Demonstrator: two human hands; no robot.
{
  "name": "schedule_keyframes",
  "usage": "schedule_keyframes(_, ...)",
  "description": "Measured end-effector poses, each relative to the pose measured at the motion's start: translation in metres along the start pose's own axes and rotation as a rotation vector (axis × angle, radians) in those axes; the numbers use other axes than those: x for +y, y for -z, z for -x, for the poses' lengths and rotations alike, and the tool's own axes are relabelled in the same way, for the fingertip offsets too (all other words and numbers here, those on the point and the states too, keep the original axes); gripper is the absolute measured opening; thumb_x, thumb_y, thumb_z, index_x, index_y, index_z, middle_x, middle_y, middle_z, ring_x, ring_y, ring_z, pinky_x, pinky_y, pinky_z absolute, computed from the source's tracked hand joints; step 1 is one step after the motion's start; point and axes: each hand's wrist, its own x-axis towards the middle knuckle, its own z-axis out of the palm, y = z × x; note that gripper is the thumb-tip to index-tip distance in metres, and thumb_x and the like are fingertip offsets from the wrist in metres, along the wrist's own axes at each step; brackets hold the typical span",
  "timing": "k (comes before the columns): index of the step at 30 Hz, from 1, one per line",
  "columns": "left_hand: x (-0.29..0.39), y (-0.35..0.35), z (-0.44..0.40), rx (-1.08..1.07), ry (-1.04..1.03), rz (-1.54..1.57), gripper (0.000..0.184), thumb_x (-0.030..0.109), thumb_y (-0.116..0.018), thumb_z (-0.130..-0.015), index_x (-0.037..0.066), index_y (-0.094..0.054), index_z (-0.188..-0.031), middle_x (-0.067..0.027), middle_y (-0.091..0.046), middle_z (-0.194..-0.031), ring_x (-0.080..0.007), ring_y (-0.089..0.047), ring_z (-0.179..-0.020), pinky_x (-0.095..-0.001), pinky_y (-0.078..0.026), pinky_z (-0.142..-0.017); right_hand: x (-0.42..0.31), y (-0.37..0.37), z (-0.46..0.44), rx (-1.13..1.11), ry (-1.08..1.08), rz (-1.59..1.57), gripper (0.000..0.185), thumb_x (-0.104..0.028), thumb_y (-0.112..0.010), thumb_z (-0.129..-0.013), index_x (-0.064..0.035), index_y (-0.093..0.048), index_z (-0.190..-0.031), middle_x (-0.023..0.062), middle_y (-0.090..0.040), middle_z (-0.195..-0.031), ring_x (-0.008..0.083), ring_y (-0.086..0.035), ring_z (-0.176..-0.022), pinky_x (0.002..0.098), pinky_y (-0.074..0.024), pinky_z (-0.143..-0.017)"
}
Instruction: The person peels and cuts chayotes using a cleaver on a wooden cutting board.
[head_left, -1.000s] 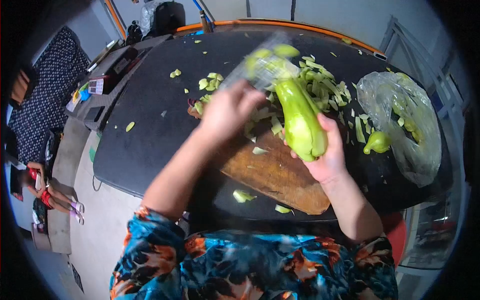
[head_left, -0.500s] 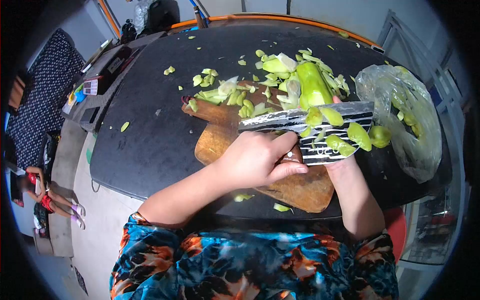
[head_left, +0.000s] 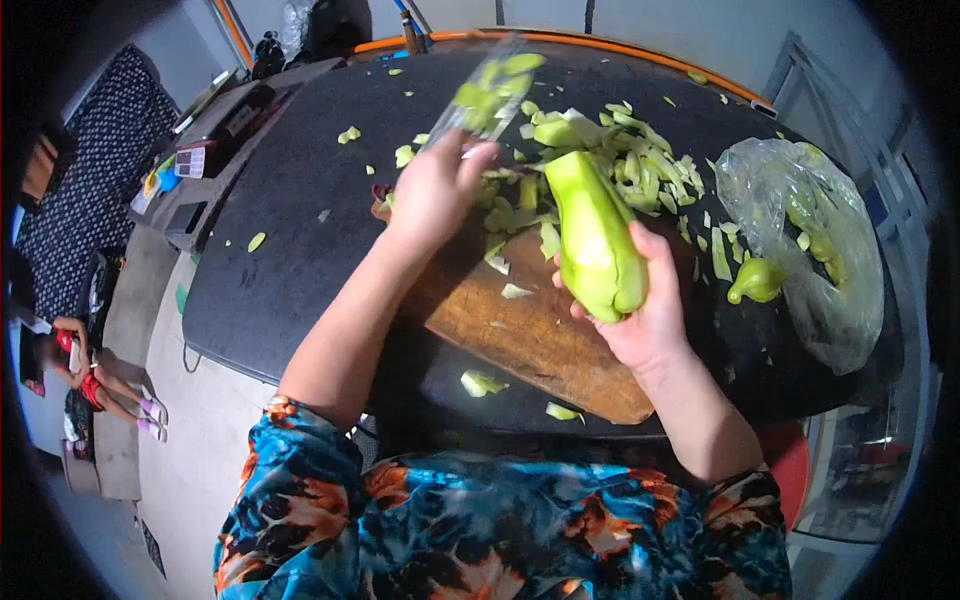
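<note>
Pale walls [head_left: 680,45] behind a broad dark counter [head_left: 300,200]; near its front edge, a wooden board [head_left: 540,330]. Above the board, a tilted green gourd [head_left: 598,240], seemingly peeled, top cut flat, clasped around its lower part by the right grip [head_left: 640,300]. In the left grip [head_left: 435,190], a knife [head_left: 498,112], firmly held, blurred, well clear of the gourd, with green slices [head_left: 524,63] stuck to it. Apparently done: much cutting, judging by the large heap of chips [head_left: 650,165] beyond the gourd. Apparently left: the sizeable piece in hand; possibly also a small gourd [head_left: 758,282], seemingly uncut, just beside a clear bag [head_left: 840,335] of more green shapes.
</note>
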Motion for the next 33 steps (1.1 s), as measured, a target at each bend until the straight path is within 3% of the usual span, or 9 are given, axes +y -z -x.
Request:
schedule_keyframes(1, -0.003, 0.008, 0.000, -0.071, 0.121, 0.040, 0.031, 0.029, -0.053, -0.094, 0.000, -0.058, -0.087, -0.0083, -0.052, -0.063, -0.0157, -0.050, -0.056, -0.0326, -0.040, -0.053, -0.003, 0.002, -0.003, -0.014, -0.001, -0.006, 0.053, -0.051, -0.051, -0.085, -0.0092, -0.055, -0.117, 0.0091, -0.064, -0.101, 0.0259, -0.065, -0.086, 0.0349, -0.0510, -0.062)
schedule_keyframes(4, 0.003, 0.002, 0.008, -0.163, 0.229, 0.239, 0.039, 0.038, -0.054, -0.093, -0.001, -0.060, -0.090, -0.0175, -0.063, -0.071, -0.0289, -0.063, -0.065, -0.0385, -0.048, -0.062, -0.011, 0.014, -0.011, 0.027, 0.011, -0.033, 0.054, -0.054, -0.051, -0.084, -0.0095, -0.056, -0.115, 0.0084, -0.065, -0.098, 0.0240, -0.065, -0.086, 0.0331, -0.0502, -0.062)
schedule_keyframes(5, 0.011, 0.003, 0.011, -0.232, 0.206, 0.230, 0.041, 0.040, -0.054, -0.093, -0.001, -0.059, -0.089, -0.0143, -0.061, -0.066, -0.0242, -0.061, -0.062, -0.0366, -0.047, -0.060, -0.014, 0.009, -0.011, 0.108, 0.017, -0.012, 0.057, -0.056, -0.043, -0.088, -0.0074, -0.058, -0.113, 0.0114, -0.065, -0.096, 0.0211, -0.065, -0.081, 0.0278, -0.0502, -0.058)
schedule_keyframes(9, 0.036, 0.005, 0.027, -0.322, -0.022, 0.210, 0.041, 0.042, -0.061, -0.087, 0.002, -0.057, -0.084, -0.0130, -0.055, -0.060, -0.0277, -0.057, -0.056, -0.0396, -0.044, -0.055, -0.023, 0.016, -0.015, 0.125, 0.025, -0.028, 0.056, -0.057, -0.044, -0.087, -0.0103, -0.059, -0.113, 0.0085, -0.065, -0.098, 0.0209, -0.064, -0.085, 0.0294, -0.0494, -0.060)
schedule_keyframes(13, 0.064, 0.017, 0.047, -0.495, -0.212, 0.244, 0.043, 0.045, -0.063, -0.084, 0.003, -0.052, -0.080, -0.0130, -0.050, -0.057, -0.0301, -0.056, -0.054, -0.0383, -0.044, -0.052, -0.014, 0.017, -0.013, 0.225, 0.113, -0.189, 0.058, -0.058, -0.045, -0.086, -0.0110, -0.053, -0.119, 0.0067, -0.059, -0.112, 0.0234, -0.059, -0.102, 0.0382, -0.0500, -0.080)
schedule_keyframes(18, 0.082, 0.017, 0.061, -0.503, -0.450, 0.140, 0.045, 0.048, -0.066, -0.080, 0.007, -0.048, -0.078, -0.0083, -0.047, -0.049, -0.0320, -0.056, -0.048, -0.0374, -0.043, -0.046, -0.006, 0.042, -0.022, -0.027, 0.051, -0.405, 0.037, -0.037, -0.043, -0.096, -0.0077, -0.053, -0.117, 0.0093, -0.059, -0.109, 0.0229, -0.059, -0.100, 0.0398, -0.0510, -0.086)
schedule_keyframes(28, 0.064, 0.020, 0.058, -0.450, -0.421, 0.234, 0.047, 0.048, -0.065, -0.081, 0.005, -0.048, -0.079, -0.0123, -0.048, -0.052, -0.0367, -0.056, -0.053, -0.0400, -0.043, -0.049, 0.004, 0.033, -0.011, -0.011, 0.147, -0.305, 0.041, -0.036, -0.050, -0.093, -0.0074, -0.050, -0.122, 0.0088, -0.055, -0.118, 0.0235, -0.054, -0.109, 0.0427, -0.0443, -0.096)
schedule_keyframes(31, 0.073, 0.022, 0.064, -0.501, -0.471, 0.250, 0.046, 0.049, -0.065, -0.081, 0.006, -0.049, -0.079, -0.0106, -0.051, -0.054, -0.0341, -0.058, -0.053, -0.0391, -0.044, -0.047, 0.005, 0.047, -0.018, -0.108, 0.082, -0.302, 0.041, -0.038, -0.044, -0.096, -0.0078, -0.050, -0.123, 0.0114, -0.056, -0.119, 0.0236, -0.056, -0.108, 0.0418, -0.0494, -0.089)
schedule_keyframes(33, 0.078, 0.023, 0.065, -0.526, -0.485, 0.192, 0.044, 0.050, -0.058, -0.085, 0.006, -0.051, -0.079, -0.0115, -0.054, -0.054, -0.0321, -0.060, -0.053, -0.0390, -0.048, -0.049, -0.004, 0.038, -0.016, 0.002, 0.006, -0.323, 0.044, -0.041, -0.039, -0.097, -0.0074, -0.049, -0.124, 0.0125, -0.056, -0.118, 0.0240, -0.057, -0.107, 0.0420, -0.0502, -0.089)
